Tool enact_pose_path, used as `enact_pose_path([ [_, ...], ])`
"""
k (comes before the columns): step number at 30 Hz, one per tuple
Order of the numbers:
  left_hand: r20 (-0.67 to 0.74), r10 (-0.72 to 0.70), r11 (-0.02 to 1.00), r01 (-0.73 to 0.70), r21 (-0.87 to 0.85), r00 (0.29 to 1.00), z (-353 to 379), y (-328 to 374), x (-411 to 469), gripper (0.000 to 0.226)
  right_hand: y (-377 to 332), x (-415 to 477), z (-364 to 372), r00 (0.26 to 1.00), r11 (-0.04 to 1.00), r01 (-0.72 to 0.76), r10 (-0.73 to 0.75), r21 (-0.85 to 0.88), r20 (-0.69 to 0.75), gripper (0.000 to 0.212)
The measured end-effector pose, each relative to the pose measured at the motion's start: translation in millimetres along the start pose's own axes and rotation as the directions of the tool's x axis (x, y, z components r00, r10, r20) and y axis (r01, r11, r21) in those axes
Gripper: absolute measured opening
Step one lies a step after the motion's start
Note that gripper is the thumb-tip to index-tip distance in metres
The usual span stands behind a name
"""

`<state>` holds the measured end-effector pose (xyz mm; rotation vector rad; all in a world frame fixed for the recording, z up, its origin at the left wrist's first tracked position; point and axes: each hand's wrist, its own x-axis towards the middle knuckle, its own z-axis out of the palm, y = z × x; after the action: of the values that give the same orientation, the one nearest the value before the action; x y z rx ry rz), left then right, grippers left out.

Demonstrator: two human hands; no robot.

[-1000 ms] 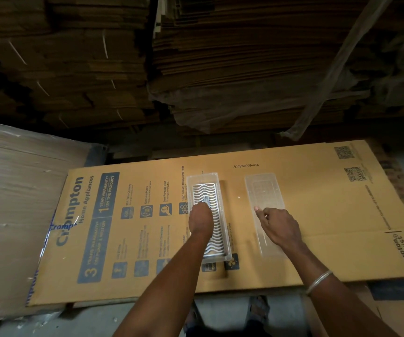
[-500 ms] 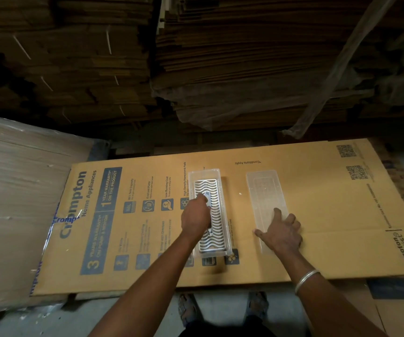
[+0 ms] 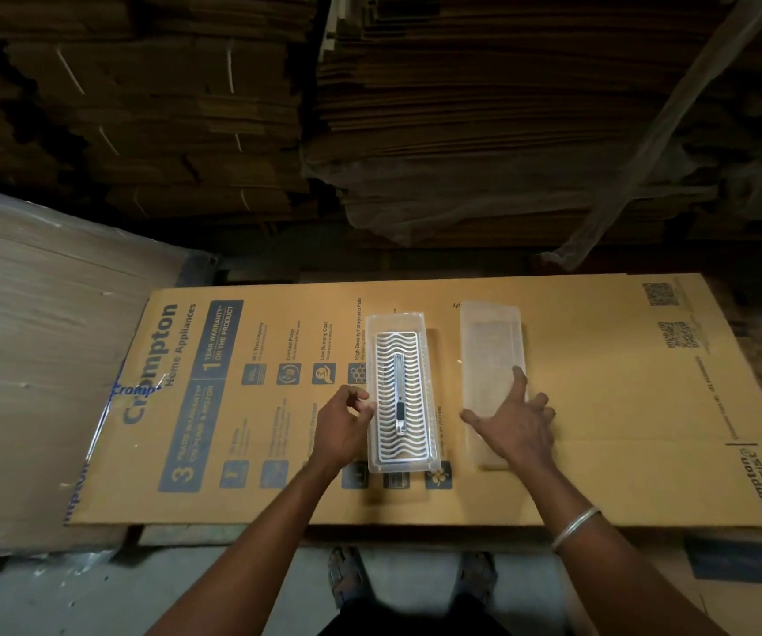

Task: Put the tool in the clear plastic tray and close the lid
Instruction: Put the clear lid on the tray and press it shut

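- A person stands over a flattened cardboard carton (image 3: 599,406) printed with blue appliance branding; the sheet serves as the work surface, with stacks of flat cardboard (image 3: 484,130) rising behind its far edge.
- The clear plastic tray (image 3: 401,397) lies lengthwise near the middle of the carton, its short ends pointing toward the far and near edges, a white wavy-ribbed insert filling its floor.
- The tool (image 3: 399,394), a slim metallic piece with a dark slider, lies along the tray's centre line on the ribs, inside the tray walls.
- The lid (image 3: 491,360), clear and flat, lies on the carton just to the right of the tray, parallel to it and apart from it; the tray is uncovered.
- The left hand (image 3: 344,424) sits at the tray's left wall, fingers loosely curled with the tips at the rim, holding nothing; whether they touch the plastic cannot be told.
- The right hand (image 3: 514,422) rests palm-down on the near half of the lid, fingers spread wide, the thumb reaching out toward the tray.
- A silver bangle (image 3: 574,527) circles the right wrist.
- Two sandalled feet (image 3: 349,576) show on the grey floor below the carton's near edge.
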<state>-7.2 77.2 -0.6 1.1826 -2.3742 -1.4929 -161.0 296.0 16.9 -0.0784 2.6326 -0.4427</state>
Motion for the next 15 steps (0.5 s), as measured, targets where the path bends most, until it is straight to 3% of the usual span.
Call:
enact_pose_path([
  [4,0.022,-0.107,0.988,0.108,-0.111,0.994,-7.6,-8.0,-6.8,0.014,-37.2,-22.2,0.8,0.994,0.994,0.112,-0.112,-0.007,0.006,0.122],
  [8,0.231,-0.21,0.929,0.267,-0.254,0.95,-10.9,-20.1,-13.6,0.018,-69.6,-49.5,16.8,0.977,0.973,0.211,-0.206,-0.089,0.057,0.123],
  [15,0.475,-0.245,0.867,0.41,-0.284,0.845,-26.2,-23.5,-23.8,0.013,-105.8,-65.1,44.1,0.969,0.951,0.243,-0.227,-0.193,0.1,0.12],
])
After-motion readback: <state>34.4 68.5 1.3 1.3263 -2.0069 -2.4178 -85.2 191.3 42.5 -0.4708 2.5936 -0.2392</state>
